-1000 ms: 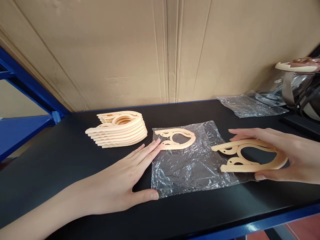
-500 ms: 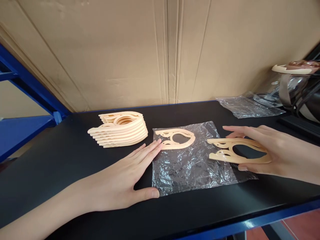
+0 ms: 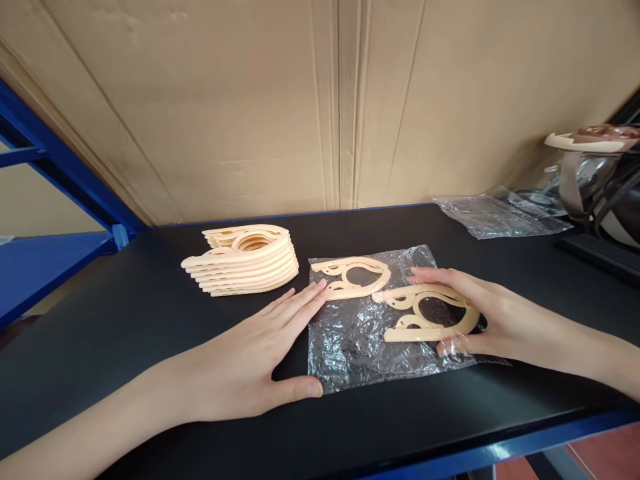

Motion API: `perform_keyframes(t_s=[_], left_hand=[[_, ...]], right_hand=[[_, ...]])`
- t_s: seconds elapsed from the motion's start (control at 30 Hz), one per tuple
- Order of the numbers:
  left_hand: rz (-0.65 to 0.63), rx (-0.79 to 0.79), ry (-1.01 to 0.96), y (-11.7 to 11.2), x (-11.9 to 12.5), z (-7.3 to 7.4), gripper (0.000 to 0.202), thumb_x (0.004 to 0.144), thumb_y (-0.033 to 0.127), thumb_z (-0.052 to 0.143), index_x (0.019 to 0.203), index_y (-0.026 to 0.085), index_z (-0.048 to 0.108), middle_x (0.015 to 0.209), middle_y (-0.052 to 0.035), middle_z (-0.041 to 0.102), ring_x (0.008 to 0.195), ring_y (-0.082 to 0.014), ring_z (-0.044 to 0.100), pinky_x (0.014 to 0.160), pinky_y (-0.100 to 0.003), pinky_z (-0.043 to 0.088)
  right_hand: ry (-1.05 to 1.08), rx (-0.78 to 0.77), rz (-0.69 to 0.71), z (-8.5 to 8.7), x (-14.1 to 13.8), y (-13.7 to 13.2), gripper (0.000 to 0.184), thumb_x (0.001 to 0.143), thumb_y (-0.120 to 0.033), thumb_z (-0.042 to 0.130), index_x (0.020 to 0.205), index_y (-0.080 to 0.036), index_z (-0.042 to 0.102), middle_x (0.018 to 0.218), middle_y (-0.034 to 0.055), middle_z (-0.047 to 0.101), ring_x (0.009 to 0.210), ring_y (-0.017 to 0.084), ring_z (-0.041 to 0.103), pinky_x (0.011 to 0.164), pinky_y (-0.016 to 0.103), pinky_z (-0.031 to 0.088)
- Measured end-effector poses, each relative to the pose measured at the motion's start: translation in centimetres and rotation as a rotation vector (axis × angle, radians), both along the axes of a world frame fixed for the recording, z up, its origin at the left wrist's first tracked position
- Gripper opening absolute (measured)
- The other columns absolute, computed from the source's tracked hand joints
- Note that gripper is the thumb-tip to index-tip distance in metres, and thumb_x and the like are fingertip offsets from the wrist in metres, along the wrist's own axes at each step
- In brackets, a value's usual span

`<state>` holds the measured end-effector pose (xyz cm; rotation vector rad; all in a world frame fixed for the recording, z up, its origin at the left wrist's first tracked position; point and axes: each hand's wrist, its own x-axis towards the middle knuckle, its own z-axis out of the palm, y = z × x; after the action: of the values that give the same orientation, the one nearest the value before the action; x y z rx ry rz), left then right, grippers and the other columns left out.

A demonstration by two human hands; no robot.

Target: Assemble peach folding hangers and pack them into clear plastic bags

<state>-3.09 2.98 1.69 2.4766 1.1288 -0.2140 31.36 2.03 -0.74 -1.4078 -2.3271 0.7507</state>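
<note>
In a crinkled clear bag (image 3: pixel 350 363), a cream folded hanger (image 3: pixel 357 292) lies beside a second hanger (image 3: pixel 425 333).

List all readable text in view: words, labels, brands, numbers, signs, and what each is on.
None readable.
Cardboard: no print seen.
Stack, flat hanger, held hanger: no lettering that I can make out.
Near bag, rear bag: only creases and glare; faint print can't be ruled out.
</note>
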Motion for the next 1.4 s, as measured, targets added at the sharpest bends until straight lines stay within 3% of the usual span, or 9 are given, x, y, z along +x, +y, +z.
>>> perform_keyframes(t_s=[0.17, 0.3, 0.43, 0.67, 0.87, 1.13, 1.4], left_hand=[[-0.037, 0.032, -0.034, -0.1, -0.3, -0.3, 0.091, 0.089, 0.067, 0.044, 0.153, 0.027, -0.007, 0.160, -0.0036, -0.003, 0.146, -0.0297, 0.005, 0.119, -0.050, 0.019], [-0.063, 0.070, -0.069, 0.1, -0.8, -0.9, 0.091, 0.089, 0.064, 0.046, 0.153, 0.028, -0.008, 0.160, -0.0029, -0.003, 0.147, -0.0293, 0.006, 0.119, -0.047, 0.020], [-0.052, 0.058, -0.062, 0.1, -0.6, -0.5, 0.090, 0.089, 0.066, 0.045, 0.153, 0.027, -0.006, 0.160, -0.0029, -0.003, 0.147, -0.0291, 0.006, 0.120, -0.047, 0.018], [-0.034, 0.027, -0.042, 0.0, -0.6, -0.4, 0.090, 0.090, 0.065, 0.044, 0.153, 0.027, -0.009, 0.160, -0.0018, -0.004, 0.147, -0.0296, 0.003, 0.120, -0.048, 0.017], [-0.004, 0.115, -0.118, -0.1, -0.8, -0.9, 0.075, 0.096, 0.056, 0.039, 0.153, 0.030, -0.003, 0.160, 0.0014, 0.005, 0.146, -0.0260, 0.014, 0.120, -0.042, 0.021], [-0.031, 0.146, -0.118, 0.1, -0.6, -0.8, 0.076, 0.096, 0.054, 0.042, 0.154, 0.029, 0.000, 0.160, -0.0002, 0.008, 0.145, -0.0269, 0.017, 0.120, -0.040, 0.023], [-0.013, 0.141, -0.097, 0.0, -0.5, -0.9, 0.076, 0.096, 0.058, 0.038, 0.154, 0.028, -0.001, 0.160, 0.0006, 0.006, 0.147, -0.0244, 0.015, 0.120, -0.040, 0.020]], right_hand=[[0.018, 0.073, -0.035, -0.2, 0.5, -0.3, 0.074, 0.077, -0.049, 0.070, 0.142, -0.033, 0.039, 0.143, 0.0050, 0.049, 0.129, 0.031, 0.050, 0.105, 0.043, 0.046], [-0.107, 0.083, -0.075, 0.3, 2.4, -0.2, 0.073, 0.073, -0.048, 0.073, 0.139, -0.034, 0.044, 0.136, 0.0037, 0.057, 0.125, 0.031, 0.053, 0.101, 0.044, 0.049], [-0.102, 0.091, -0.081, 0.8, 3.3, -0.1, 0.069, 0.077, -0.045, 0.070, 0.139, -0.035, 0.043, 0.127, 0.0038, 0.063, 0.113, 0.028, 0.060, 0.096, 0.041, 0.051], [-0.061, 0.083, -0.073, -0.1, 0.4, -0.5, 0.071, 0.078, -0.050, 0.068, 0.140, -0.033, 0.040, 0.114, 0.0052, 0.064, 0.099, 0.024, 0.060, 0.086, 0.038, 0.050], [0.040, 0.040, -0.078, -0.7, -0.8, -0.7, 0.073, 0.073, -0.054, 0.072, 0.138, -0.036, 0.043, 0.109, 0.0036, 0.064, 0.093, 0.022, 0.059, 0.078, 0.034, 0.050], [0.166, -0.033, -0.063, -0.6, -0.5, -0.5, 0.070, 0.075, -0.051, 0.072, 0.137, -0.035, 0.044, 0.111, 0.0037, 0.067, 0.093, 0.022, 0.061, 0.077, 0.034, 0.051], [0.206, -0.048, -0.034, -0.8, -0.4, -0.3, 0.065, 0.076, -0.049, 0.073, 0.134, -0.034, 0.046, 0.115, 0.0036, 0.066, 0.100, 0.024, 0.061, 0.090, 0.041, 0.049]])
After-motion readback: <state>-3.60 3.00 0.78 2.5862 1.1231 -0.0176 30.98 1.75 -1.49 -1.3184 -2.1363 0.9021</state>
